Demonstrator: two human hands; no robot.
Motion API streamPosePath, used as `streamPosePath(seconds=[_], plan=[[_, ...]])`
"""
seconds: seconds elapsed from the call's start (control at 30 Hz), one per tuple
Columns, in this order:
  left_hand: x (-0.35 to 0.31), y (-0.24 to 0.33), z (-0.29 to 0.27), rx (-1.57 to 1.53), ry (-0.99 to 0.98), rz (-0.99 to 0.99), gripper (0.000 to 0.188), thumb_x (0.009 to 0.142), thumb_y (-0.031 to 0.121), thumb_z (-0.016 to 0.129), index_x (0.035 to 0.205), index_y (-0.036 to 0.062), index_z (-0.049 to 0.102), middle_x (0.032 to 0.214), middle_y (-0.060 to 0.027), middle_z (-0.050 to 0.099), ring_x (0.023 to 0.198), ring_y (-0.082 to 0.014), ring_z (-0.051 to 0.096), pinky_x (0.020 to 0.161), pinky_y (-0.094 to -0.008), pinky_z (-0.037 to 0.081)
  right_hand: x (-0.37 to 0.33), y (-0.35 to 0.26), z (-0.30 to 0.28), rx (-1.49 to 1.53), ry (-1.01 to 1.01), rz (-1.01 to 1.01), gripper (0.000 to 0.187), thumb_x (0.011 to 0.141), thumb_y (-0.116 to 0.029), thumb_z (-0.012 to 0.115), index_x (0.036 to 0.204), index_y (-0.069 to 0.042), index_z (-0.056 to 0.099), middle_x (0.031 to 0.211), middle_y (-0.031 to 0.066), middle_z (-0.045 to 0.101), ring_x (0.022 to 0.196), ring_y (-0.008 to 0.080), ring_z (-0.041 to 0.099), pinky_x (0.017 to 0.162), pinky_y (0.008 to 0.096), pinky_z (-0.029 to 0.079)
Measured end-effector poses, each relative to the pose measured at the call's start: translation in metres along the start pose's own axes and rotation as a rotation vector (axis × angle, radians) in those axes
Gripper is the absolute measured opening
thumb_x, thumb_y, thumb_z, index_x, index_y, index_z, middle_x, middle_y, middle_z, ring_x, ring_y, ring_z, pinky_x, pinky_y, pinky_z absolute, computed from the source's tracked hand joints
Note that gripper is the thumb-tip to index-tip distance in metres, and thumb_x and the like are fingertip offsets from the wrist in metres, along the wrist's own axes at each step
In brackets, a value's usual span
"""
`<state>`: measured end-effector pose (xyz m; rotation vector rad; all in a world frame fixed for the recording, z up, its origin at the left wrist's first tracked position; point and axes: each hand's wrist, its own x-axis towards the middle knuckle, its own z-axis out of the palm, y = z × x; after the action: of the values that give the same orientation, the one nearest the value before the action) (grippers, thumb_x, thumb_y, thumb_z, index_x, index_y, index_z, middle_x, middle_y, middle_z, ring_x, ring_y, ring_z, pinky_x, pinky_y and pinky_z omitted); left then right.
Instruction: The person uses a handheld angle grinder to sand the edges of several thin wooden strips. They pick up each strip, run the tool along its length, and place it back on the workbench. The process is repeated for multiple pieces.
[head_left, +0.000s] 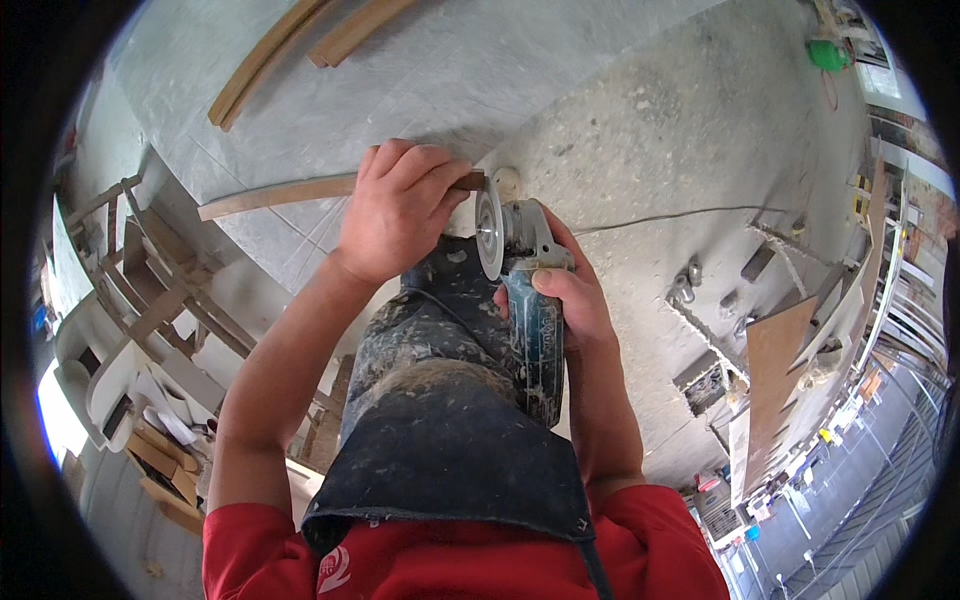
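My left hand (402, 205) is closed over a long, slightly curved wooden strip (275, 196), near its right end. The strip lies along a grey tabletop, and its end meets the disc (489, 230) of an angle grinder. Wrapped round the grinder's (536, 325) teal body is my right hand (578, 285), with the thumb across the near side. The tool hangs upright in front of my dark, dusty apron, its grey head at the top. Whether the disc is spinning I cannot tell.
More wooden strips (268, 62) lie at the far side of the grey tabletop (430, 90). A chair frame (150, 270) stands at the left. A dark cord (685, 214) crosses the dusty floor (640, 130) at the right, near a brown board (775, 375) and metal pieces.
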<state>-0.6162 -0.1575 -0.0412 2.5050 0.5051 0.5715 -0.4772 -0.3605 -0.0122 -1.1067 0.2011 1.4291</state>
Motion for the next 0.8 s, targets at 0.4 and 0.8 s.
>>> streamPosePath(seconds=[0.4, 0.8], plan=[[-0.0012, -0.0012, -0.0022, 0.014, -0.019, 0.005, 0.038, 0.075, 0.012, 0.084, 0.112, 0.0111, 0.075, 0.108, -0.0013, 0.067, 0.101, -0.026, 0.06, 0.089, -0.0399, 0.046, 0.0056, -0.0084, 0.0016, 0.04, -0.03, 0.013, 0.089, 0.078, -0.005, 0.068, 0.162, -0.011, 0.039, 0.122, 0.0188, 0.067, 0.078, 0.0289, 0.074, 0.068, 0.0377, 0.063], [0.001, -0.0017, 0.0001, 0.005, -0.012, 0.026, 0.038, 0.074, 0.012, 0.085, 0.112, 0.0108, 0.076, 0.106, -0.0015, 0.066, 0.1, -0.0257, 0.061, 0.087, -0.0396, 0.047, 0.0057, -0.0011, -0.0025, 0.019, 0.012, 0.089, 0.089, 0.078, -0.005, 0.069, 0.162, -0.012, 0.039, 0.115, 0.0167, 0.068, 0.077, 0.0271, 0.074, 0.066, 0.0369, 0.062]])
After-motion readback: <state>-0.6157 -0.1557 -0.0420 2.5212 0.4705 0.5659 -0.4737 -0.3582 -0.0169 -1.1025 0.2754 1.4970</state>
